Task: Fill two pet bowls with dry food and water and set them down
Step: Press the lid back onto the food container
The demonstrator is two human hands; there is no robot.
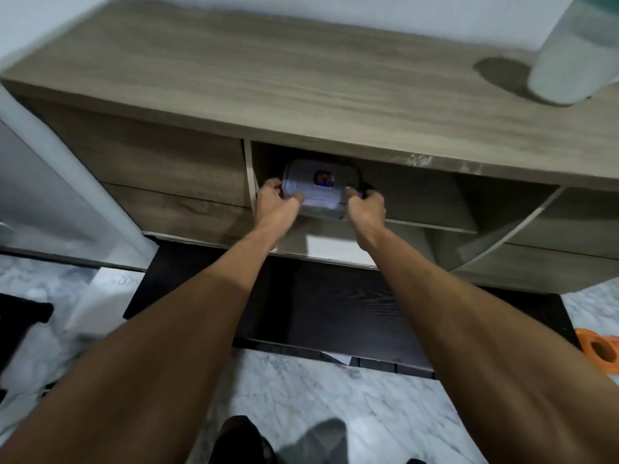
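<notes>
Both hands clasp lidded plastic container (320, 189): left hand (273, 204) at left end, right hand (365, 204) at right end. Container inside open cabinet compartment (418, 195), on shelf beneath wooden countertop (268, 82).

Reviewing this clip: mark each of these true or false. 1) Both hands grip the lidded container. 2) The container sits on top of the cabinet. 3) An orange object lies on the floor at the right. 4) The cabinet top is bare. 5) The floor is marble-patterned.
1) True: the left hand and right hand hold the lidded container at its two ends.
2) False: it is in an open compartment below the cabinet top.
3) True: the orange object lies at the right edge.
4) False: a pale translucent container stands at its right end.
5) True: the floor is grey-veined marble pattern.
</notes>
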